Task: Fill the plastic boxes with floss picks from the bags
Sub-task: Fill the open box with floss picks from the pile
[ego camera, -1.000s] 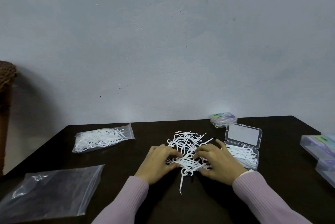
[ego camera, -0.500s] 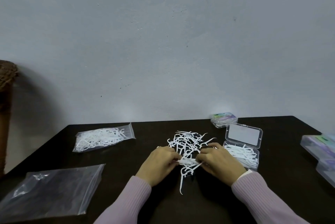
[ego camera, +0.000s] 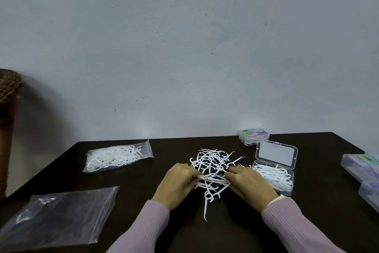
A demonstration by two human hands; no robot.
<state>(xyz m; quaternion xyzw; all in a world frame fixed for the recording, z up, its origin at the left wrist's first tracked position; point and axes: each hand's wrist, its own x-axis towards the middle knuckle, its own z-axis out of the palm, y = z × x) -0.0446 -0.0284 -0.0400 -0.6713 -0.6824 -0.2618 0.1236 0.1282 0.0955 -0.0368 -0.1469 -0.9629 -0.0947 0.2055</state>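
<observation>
A loose pile of white floss picks (ego camera: 213,162) lies in the middle of the dark table (ego camera: 320,211). My left hand (ego camera: 176,185) and my right hand (ego camera: 250,184) face each other at the pile's near edge. Together they pinch a small bunch of floss picks (ego camera: 213,179) between their fingertips, and a few picks hang down from it toward me. Just right of my right hand stands an open clear plastic box (ego camera: 275,167), lid tipped back, its tray holding several picks.
A sealed bag of floss picks (ego camera: 117,157) lies at the back left. An empty clear bag (ego camera: 59,218) lies at the front left. A closed labelled box (ego camera: 253,135) sits behind the open one. More plastic boxes (ego camera: 363,168) are stacked at the right edge. A wicker object (ego camera: 8,86) stands far left.
Both hands drew closer together and gathered spread picks into a tighter bunch pinched between the fingertips. The bunch now sits slightly raised at the pile's near edge.
</observation>
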